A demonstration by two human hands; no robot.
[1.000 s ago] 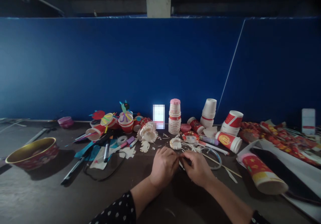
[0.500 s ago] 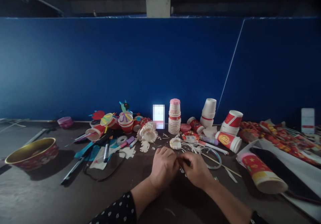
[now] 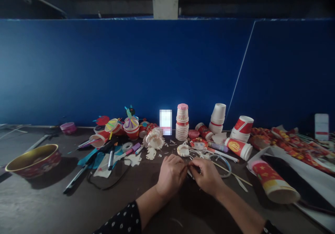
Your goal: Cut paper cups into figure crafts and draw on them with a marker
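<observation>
My left hand (image 3: 171,175) and my right hand (image 3: 207,175) rest knuckles-up on the dark table (image 3: 52,206), fingertips meeting at the centre. Both are curled in a pinch on something small and pale between them that I cannot make out. Thin white paper strips (image 3: 201,154) lie just beyond my fingers. A small white cut paper cup piece (image 3: 183,150) sits behind my left hand. A thin wooden stick (image 3: 230,172) runs to the right of my right hand.
Stacks of paper cups (image 3: 182,122) (image 3: 218,117) stand by the blue wall. Red cups lie on their sides (image 3: 274,182) (image 3: 238,147). A gold-lined bowl (image 3: 32,159) sits far left. Pens, tape (image 3: 127,146) and decorated cups (image 3: 132,127) crowd the left.
Both hands stay together at the centre; the fingers shift slightly on the small piece, otherwise nothing moves.
</observation>
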